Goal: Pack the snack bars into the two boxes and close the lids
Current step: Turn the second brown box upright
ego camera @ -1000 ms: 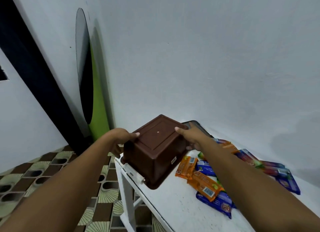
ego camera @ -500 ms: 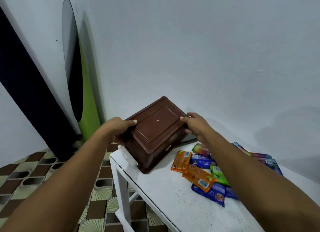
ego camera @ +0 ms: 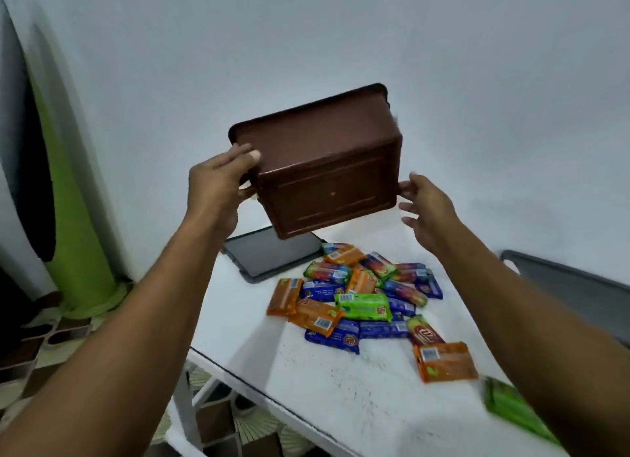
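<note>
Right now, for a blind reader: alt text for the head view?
A left hand grips a brown box held above a white table; the right hand is open at its edge. Below, snack bars lie heaped beside a dark lid.

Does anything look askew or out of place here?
The box is in the air, tipped base toward the camera, gripped by the left hand, right hand open beside it. The bars lie in a loose heap on the table.
</note>
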